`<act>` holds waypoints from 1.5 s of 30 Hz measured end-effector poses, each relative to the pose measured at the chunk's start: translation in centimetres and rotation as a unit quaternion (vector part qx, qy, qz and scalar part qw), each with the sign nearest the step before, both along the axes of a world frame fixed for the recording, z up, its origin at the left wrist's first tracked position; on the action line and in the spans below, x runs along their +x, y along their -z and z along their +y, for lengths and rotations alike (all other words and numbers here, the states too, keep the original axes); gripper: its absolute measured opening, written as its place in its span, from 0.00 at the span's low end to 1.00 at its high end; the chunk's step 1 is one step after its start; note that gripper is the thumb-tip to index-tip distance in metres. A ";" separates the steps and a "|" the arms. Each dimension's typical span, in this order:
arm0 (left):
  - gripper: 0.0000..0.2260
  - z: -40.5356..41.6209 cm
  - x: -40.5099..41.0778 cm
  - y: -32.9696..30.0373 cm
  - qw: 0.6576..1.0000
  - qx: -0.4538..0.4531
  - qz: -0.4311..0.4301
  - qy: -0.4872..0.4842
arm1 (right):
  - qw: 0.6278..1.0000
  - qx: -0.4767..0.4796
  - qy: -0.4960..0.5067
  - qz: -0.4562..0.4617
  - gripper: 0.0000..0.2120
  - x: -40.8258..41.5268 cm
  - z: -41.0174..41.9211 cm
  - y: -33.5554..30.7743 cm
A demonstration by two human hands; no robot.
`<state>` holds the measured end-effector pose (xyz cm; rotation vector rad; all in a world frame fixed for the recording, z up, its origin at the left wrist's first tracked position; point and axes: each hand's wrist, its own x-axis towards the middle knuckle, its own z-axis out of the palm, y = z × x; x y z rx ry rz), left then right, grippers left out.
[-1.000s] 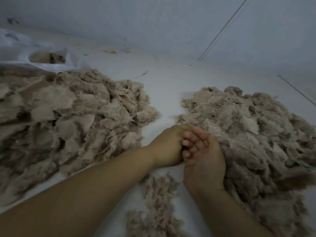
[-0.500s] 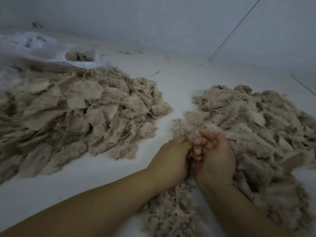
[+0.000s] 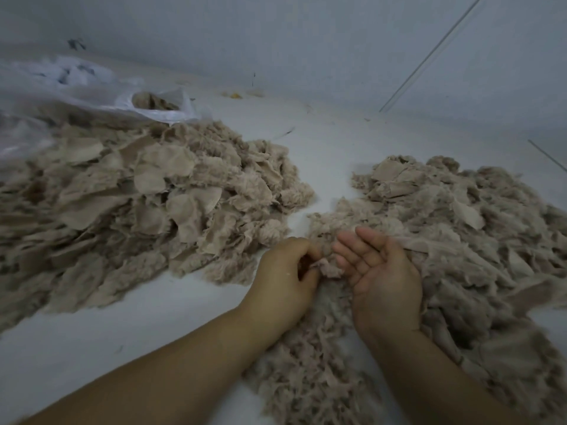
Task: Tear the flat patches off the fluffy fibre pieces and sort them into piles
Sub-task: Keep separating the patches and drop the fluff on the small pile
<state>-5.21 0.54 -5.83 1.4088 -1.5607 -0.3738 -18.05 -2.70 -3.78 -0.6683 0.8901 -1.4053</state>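
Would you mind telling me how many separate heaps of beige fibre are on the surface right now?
3: a large pile at left, another pile at right behind the hands, and a smaller fluffy heap near the forearms, which touches the right pile, so the boundary is unclear.

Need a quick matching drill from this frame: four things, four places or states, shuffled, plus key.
Things:
1. left hand
2. right hand
3. plastic bag
4. left pile

States or places:
A. palm up, fingers relaxed
B. far left, behind a pile
C. pinching a fibre tuft
D. many flat patches on top

Pairs: 1-C, 2-A, 3-B, 4-D
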 end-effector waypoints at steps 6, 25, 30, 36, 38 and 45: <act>0.05 -1.4 0.4 -0.1 0.999 0.008 0.047 -0.003 | 0.999 0.003 -0.023 0.026 0.16 0.5 -0.7 0.4; 0.03 -1.2 0.6 -0.7 0.956 0.057 0.277 0.081 | 0.984 -0.048 -0.122 0.124 0.11 0.7 -1.2 1.3; 0.05 -1.6 0.6 -0.4 0.973 0.072 0.215 0.052 | 0.989 -0.025 -0.133 0.060 0.13 0.3 -1.8 1.3; 0.07 -0.8 -0.2 -1.4 0.967 -0.032 0.219 0.125 | 0.991 0.011 -0.124 0.042 0.14 0.2 -2.5 1.5; 0.06 -0.5 -0.4 -1.5 0.961 -0.041 0.235 0.137 | 0.990 0.011 -0.127 0.065 0.11 0.3 -2.5 1.7; 0.04 -0.3 0.0 -1.8 0.967 -0.075 0.200 0.135 | 0.981 -0.034 -0.172 0.085 0.16 -0.1 -3.2 2.9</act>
